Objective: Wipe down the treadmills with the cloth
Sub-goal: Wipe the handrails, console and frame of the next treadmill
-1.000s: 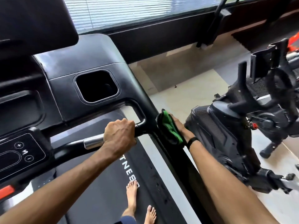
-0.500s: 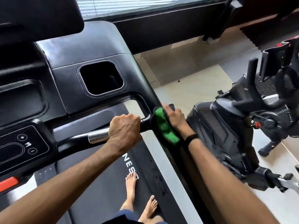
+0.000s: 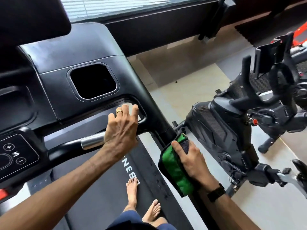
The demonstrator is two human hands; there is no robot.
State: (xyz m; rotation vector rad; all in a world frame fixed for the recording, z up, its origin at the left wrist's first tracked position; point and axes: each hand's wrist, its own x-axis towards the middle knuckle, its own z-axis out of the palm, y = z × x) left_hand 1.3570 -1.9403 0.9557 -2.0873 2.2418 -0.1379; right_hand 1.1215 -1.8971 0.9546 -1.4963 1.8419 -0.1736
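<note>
I stand on a black treadmill (image 3: 93,47), its belt under my bare feet (image 3: 132,188). A green and black cloth (image 3: 176,170) is wrapped around the treadmill's right side handrail, just below the console arm. My right hand (image 3: 191,160) presses flat on the cloth and grips it against the rail. My left hand (image 3: 123,125) rests over the front crossbar beside its silver sensor sleeve (image 3: 93,141), fingers spread and lifted, a ring on one finger.
The console has a square cup recess (image 3: 93,83) and a button panel (image 3: 15,153) at the left. A black exercise bike (image 3: 232,130) stands close on the right, on pale flooring. A window with blinds (image 3: 132,5) runs along the back wall.
My left hand has let go of the crossbar grip and opened its fingers. My right hand slid the cloth down the right handrail toward me.
</note>
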